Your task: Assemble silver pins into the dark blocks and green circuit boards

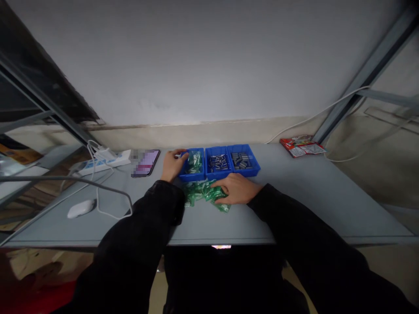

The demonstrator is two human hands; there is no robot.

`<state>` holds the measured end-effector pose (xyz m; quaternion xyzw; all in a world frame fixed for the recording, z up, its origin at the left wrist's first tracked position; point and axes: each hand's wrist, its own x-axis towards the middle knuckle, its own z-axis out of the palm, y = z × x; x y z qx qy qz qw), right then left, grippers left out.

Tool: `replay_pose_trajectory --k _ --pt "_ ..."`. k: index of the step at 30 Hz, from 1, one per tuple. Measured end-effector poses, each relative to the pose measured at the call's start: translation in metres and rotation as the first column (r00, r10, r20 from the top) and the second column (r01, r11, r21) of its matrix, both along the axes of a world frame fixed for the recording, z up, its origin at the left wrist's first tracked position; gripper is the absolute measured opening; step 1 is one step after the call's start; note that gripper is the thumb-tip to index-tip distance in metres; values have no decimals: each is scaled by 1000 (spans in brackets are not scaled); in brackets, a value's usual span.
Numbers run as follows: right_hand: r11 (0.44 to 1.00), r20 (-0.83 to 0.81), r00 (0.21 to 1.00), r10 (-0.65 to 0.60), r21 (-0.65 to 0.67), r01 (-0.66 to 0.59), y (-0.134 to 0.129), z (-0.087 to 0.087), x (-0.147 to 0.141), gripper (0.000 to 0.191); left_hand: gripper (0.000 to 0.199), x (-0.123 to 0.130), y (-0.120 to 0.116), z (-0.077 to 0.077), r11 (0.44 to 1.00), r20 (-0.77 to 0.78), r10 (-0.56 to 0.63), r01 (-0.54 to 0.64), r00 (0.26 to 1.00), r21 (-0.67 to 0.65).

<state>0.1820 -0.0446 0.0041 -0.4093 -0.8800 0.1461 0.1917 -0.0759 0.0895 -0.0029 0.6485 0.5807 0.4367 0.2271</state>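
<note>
Three blue bins stand side by side on the grey table (209,226), and a loose pile of green packets (195,192) lies just in front of the left bin (192,178). The left hand (173,165) bends its fingers over that bin's left side; whether they grip the rim, I cannot tell. More green plastic (195,160) sits inside it. The right hand (240,188) reaches onto the right part of the pile, index finger and thumb apart (whether a packet is pinched there is too blurred to tell). The middle bin (217,177) holds thin metal pins (218,162), and the right bin (252,172) holds grey cylinders (242,161). A phone (147,162) lies left of the bins.
</note>
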Motion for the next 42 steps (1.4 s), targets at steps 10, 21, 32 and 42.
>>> replay_pose_trajectory --k 10,21,32,42 --pt "995 21 999 47 83 -49 0 -5 -2 12 34 -3 7 -7 984 -177 -175 168 969 -52" --pt "946 -330 939 102 325 12 1 13 10 15 37 3 -9 6 950 -363 -78 179 929 255" --pt "738 -322 941 -103 610 289 27 24 8 16 35 39 -73 34 666 -353 -510 620 784 414" --pt "782 -371 925 -87 550 294 18 5 10 23 22 47 -75 14 633 -360 -393 533 846 561"
